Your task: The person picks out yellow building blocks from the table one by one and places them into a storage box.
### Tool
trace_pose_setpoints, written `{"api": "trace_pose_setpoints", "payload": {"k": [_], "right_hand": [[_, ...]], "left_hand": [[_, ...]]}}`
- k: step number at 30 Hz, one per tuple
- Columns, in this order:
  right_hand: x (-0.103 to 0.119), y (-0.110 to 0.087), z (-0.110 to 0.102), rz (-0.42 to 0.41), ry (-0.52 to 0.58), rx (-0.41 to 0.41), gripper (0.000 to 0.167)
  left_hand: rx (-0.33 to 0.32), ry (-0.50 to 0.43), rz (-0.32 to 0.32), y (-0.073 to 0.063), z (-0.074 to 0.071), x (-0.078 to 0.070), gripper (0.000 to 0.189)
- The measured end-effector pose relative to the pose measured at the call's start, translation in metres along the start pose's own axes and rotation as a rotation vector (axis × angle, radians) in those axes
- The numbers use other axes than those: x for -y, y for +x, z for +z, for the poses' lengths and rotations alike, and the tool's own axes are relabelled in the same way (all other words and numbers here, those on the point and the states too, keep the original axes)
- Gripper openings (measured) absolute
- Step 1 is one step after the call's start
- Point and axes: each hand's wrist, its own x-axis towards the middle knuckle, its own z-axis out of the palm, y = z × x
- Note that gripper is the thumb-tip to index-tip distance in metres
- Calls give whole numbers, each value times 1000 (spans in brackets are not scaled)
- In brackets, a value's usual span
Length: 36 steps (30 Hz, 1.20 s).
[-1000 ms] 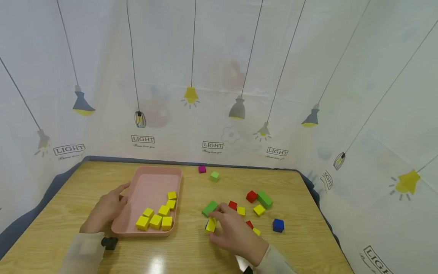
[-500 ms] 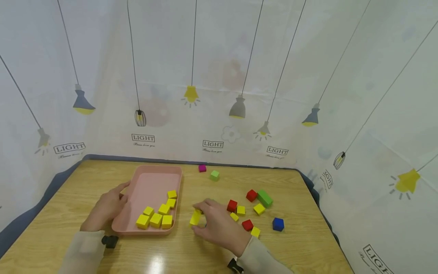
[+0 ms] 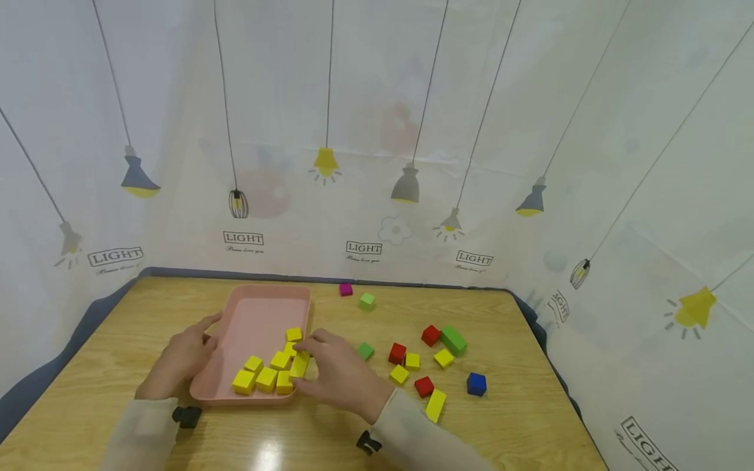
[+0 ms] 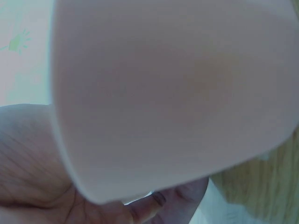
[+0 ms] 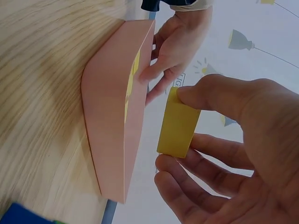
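My right hand [image 3: 344, 376] pinches a long yellow block [image 3: 299, 365] between thumb and fingertips, over the right rim of the pink tray [image 3: 259, 314]. In the right wrist view, that yellow block [image 5: 179, 123] is held above the tray's rim. Several yellow cubes [image 3: 266, 379] lie in the near right part of the tray. At the tray's left side my left hand [image 3: 182, 356] grips the wall. The left wrist view shows the tray's blurred pink wall [image 4: 173, 107] beside the left palm [image 4: 32, 154].
Right of the tray lie red cubes [image 3: 397, 353], yellow blocks [image 3: 436, 405], a blue cube [image 3: 476, 384] and green blocks [image 3: 453, 340]. A magenta block [image 3: 345, 289] and a light green cube [image 3: 367, 301] sit near the back edge. A printed curtain [image 3: 365, 131] surrounds the table.
My right hand has carried the yellow block leftward from the table to over the tray's right rim. More loose blocks show behind it. The left hand stays at the tray.
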Motion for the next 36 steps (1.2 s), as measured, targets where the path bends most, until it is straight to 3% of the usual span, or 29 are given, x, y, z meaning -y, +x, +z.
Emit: {"api": "trace_pose_setpoints", "payload": {"k": [8, 28, 31, 36], "right_hand": [[21, 28, 13, -62, -74, 23, 53], [57, 89, 60, -135, -164, 143, 56], [60, 94, 65, -159, -193, 132, 51], [62, 100, 72, -125, -187, 146, 43]], "left_hand": [[-9, 49, 61, -11, -5, -8, 64], [59, -15, 40, -10, -9, -2, 64], [52, -8, 56, -10, -10, -2, 64], [58, -26, 46, -8, -9, -3, 64]]}}
